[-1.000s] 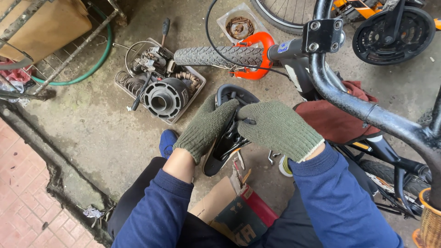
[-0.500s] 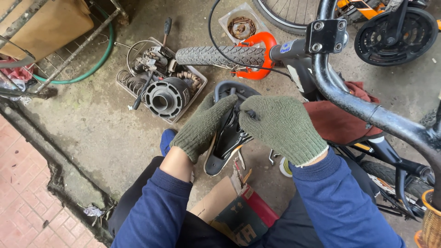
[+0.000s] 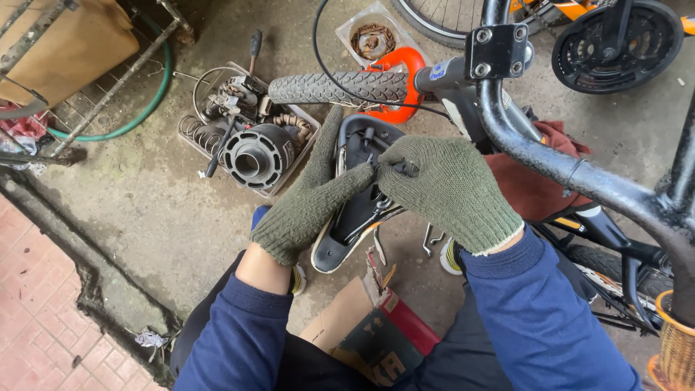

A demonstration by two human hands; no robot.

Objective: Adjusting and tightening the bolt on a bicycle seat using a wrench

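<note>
Both my hands wear green knit gloves. My left hand (image 3: 308, 199) grips the left side of a black bicycle saddle (image 3: 355, 217), which is turned upside down so its rails and underside show. At the saddle's rail area, the thumb and fingers of my right hand (image 3: 452, 188) pinch a small dark piece; I cannot tell what it is. The two hands nearly touch above the saddle. My blue sleeves fill the lower part of the view.
A black bicycle handlebar (image 3: 550, 159) with a ribbed grip (image 3: 337, 87) crosses above the hands. A tray of metal parts (image 3: 253, 145) sits at left on concrete, by a green hose (image 3: 145, 108). A cardboard box (image 3: 369, 333), bent keys (image 3: 432, 239) and a red cloth (image 3: 536, 188) lie close by.
Both hands have stayed on the saddle. My right fingers have closed in on the small piece at the rails, and the saddle has shifted only slightly.
</note>
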